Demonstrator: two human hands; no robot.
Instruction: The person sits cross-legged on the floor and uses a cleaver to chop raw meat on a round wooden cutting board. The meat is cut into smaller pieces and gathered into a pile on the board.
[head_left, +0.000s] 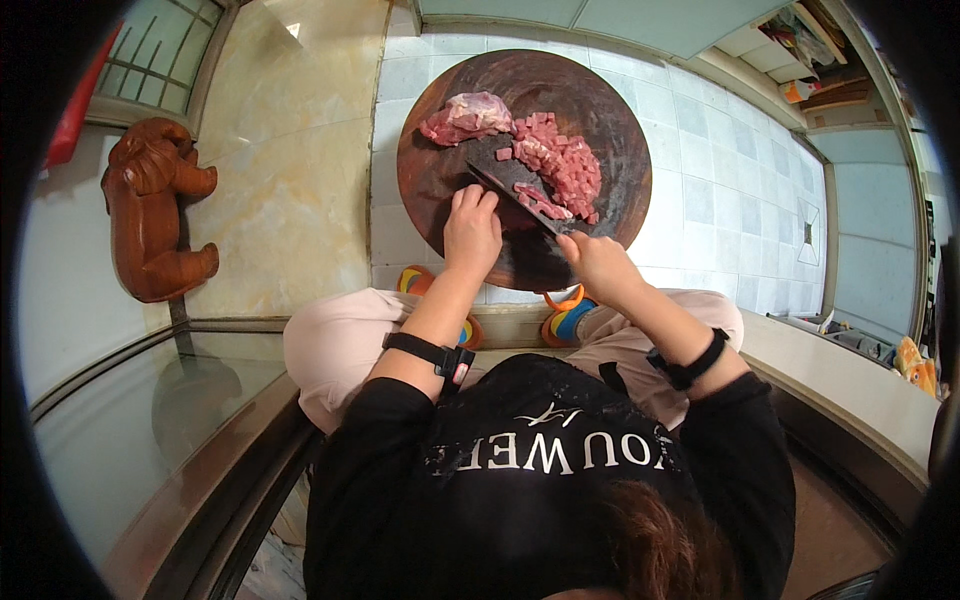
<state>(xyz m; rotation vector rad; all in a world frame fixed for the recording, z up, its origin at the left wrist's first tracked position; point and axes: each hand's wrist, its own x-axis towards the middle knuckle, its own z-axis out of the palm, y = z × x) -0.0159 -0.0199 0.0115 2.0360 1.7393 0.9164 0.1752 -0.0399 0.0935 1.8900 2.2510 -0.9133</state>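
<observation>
A round wooden chopping block (619, 112) stands on the floor before me, between my feet. My right hand (604, 270) grips the handle of a kitchen knife (517, 201), whose dark blade slants up and left across the block. Close against the blade's near side, my left hand (472, 232) rests with fingers bent down; whatever lies under them is hidden. Beyond the blade is a strip of raw meat (544, 202). A pile of diced raw meat (570, 172) spreads to its right, with one loose cube nearby. The larger uncut chunk of meat (471, 118) sits at the far left.
Pale floor tiles (712, 172) surround the block. To the left, a carved wooden elephant figure (150, 217) lies beside a cream marbled floor slab (292, 172). Glazed door panels (112, 420) stand at lower left. Cabinets (862, 187) line the right side.
</observation>
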